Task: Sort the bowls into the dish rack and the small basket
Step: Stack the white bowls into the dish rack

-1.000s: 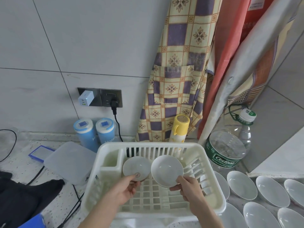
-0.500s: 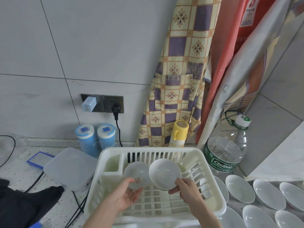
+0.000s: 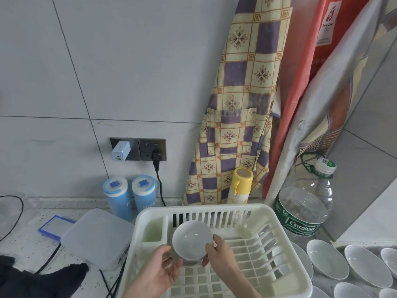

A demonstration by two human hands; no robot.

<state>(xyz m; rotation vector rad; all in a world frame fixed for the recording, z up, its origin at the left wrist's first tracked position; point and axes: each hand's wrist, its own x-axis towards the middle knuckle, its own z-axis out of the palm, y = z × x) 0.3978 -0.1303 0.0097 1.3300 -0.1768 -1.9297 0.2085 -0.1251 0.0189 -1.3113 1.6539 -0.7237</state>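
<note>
Surface: speckled counter (image 3: 25, 239) against a grey tiled wall (image 3: 129, 72); a patterned apron (image 3: 240, 117) hangs at the back.
Left edge: dark cloth (image 3: 32, 280), then a lidded plastic box (image 3: 96, 237).
Left hand (image 3: 159, 274): palm up over the rack's near left, fingers loosely curled under the bowl, touching its base.
Bowl (image 3: 192, 241): white, tilted toward the camera, over the rack's left part.
Right hand (image 3: 221, 257): pinches the bowl's right rim.
Dish rack (image 3: 285, 250): white; only the held bowl is over it.
Right edge: white bowls (image 3: 326, 259) on the counter beside the rack.
</note>
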